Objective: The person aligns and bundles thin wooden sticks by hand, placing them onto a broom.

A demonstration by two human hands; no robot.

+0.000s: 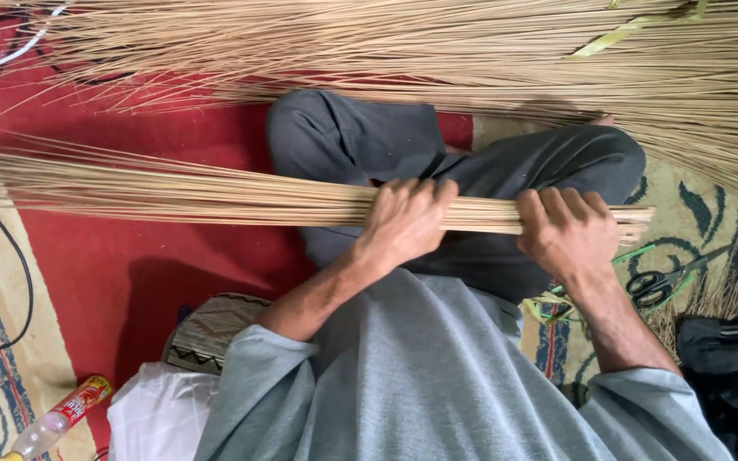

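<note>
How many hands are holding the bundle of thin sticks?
2. The left hand grips the bundle of thin sticks near its middle; the right hand grips it close to the cut end. No other hands are visible.

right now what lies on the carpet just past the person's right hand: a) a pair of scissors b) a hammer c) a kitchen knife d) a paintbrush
a: a pair of scissors with dark handles lies on the patterned carpet just beyond the right hand, which grips the butt end of the bundle of thin sticks together with the left hand.
</note>
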